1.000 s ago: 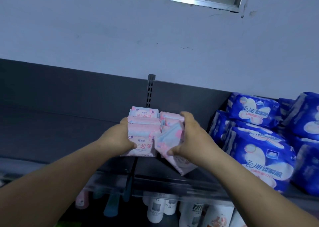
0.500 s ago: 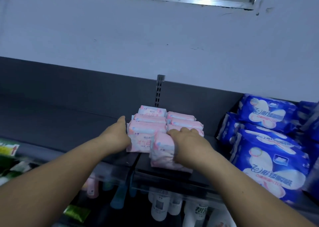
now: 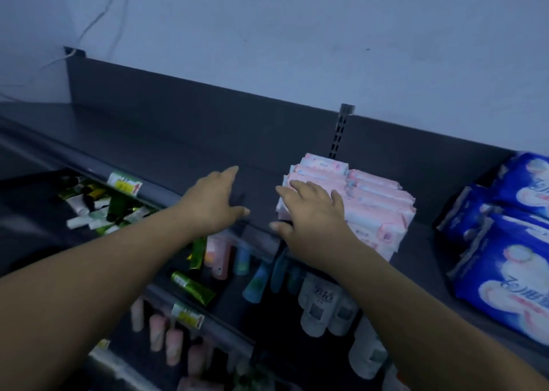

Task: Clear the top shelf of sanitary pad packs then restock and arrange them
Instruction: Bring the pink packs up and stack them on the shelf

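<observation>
Head view: right hand (image 3: 312, 215) spreads fingers (image 3: 300, 189) atop pink pad packs (image 3: 378, 206); left hand (image 3: 214, 202) splayed beside.

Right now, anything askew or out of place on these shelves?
Yes. At lower left, small tubes lie jumbled in a heap, not stood in rows. A green tube lies on its side beside upright ones. The pink packs look neatly stacked.

Wall: pale wall (image 3: 297, 34) is rising behind, thin cable (image 3: 98, 19) trailing down it
Shelving: dark back panel (image 3: 193, 105) is running beneath
Light: is falling dim, bluish
</observation>
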A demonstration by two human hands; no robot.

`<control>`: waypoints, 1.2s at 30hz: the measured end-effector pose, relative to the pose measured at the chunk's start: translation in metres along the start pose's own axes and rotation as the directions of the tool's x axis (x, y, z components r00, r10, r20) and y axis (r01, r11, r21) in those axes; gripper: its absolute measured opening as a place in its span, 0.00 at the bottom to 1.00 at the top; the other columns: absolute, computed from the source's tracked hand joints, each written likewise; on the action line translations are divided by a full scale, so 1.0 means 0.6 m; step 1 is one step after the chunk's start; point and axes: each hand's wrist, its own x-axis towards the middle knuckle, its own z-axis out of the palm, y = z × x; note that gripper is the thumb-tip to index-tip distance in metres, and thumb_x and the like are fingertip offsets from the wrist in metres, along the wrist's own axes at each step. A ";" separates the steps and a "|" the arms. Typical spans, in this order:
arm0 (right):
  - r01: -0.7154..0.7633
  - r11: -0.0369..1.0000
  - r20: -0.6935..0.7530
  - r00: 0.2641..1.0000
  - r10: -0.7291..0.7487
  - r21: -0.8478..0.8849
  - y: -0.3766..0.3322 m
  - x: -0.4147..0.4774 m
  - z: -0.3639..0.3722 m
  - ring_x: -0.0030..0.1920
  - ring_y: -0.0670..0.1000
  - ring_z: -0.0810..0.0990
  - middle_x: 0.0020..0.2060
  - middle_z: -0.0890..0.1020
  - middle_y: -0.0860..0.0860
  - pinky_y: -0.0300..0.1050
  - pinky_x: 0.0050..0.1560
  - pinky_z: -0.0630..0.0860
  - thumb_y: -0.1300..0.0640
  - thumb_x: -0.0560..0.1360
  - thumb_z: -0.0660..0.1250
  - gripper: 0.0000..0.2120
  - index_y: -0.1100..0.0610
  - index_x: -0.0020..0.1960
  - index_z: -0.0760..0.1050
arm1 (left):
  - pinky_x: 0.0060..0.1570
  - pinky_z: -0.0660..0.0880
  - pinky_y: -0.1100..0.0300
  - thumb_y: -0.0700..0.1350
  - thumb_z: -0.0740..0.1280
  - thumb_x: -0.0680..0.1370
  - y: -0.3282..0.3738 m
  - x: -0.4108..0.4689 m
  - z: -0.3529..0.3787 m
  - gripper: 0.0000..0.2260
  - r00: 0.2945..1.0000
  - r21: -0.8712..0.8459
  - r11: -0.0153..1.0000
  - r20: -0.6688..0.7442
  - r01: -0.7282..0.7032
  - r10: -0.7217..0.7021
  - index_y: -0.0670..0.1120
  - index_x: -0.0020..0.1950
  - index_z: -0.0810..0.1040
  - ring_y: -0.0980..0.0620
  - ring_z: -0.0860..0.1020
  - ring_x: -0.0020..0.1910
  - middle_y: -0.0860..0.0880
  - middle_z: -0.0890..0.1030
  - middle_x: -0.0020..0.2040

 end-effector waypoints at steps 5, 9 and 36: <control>0.108 0.994 0.025 0.994 -0.108 0.021 -0.099 0.006 0.038 0.78 0.53 0.48 0.79 0.51 0.49 0.59 0.76 0.44 0.42 0.81 0.58 0.31 0.48 0.79 0.51 | 0.70 0.64 0.52 0.59 0.69 0.75 -0.101 -0.083 -0.048 0.41 0.998 0.152 0.988 -0.061 0.018 -0.009 0.45 0.80 0.52 0.44 0.62 0.73 0.43 0.63 0.75; 0.199 0.979 0.071 0.977 -0.203 0.050 -0.214 0.011 0.078 0.78 0.53 0.50 0.79 0.52 0.50 0.59 0.76 0.48 0.39 0.79 0.58 0.32 0.48 0.79 0.52 | 0.66 0.68 0.47 0.61 0.67 0.74 -0.212 -0.179 -0.096 0.40 0.989 0.241 0.962 -0.102 0.128 -0.106 0.45 0.79 0.55 0.42 0.66 0.71 0.43 0.67 0.73; 0.316 0.867 0.433 0.768 -0.472 0.385 -0.577 -0.015 0.528 0.68 0.59 0.69 0.69 0.70 0.56 0.53 0.65 0.68 0.46 0.77 0.66 0.29 0.58 0.73 0.64 | 0.69 0.65 0.51 0.60 0.65 0.77 -0.627 -0.557 0.019 0.38 0.597 0.131 0.617 0.163 0.776 -0.786 0.46 0.79 0.54 0.41 0.64 0.72 0.40 0.63 0.74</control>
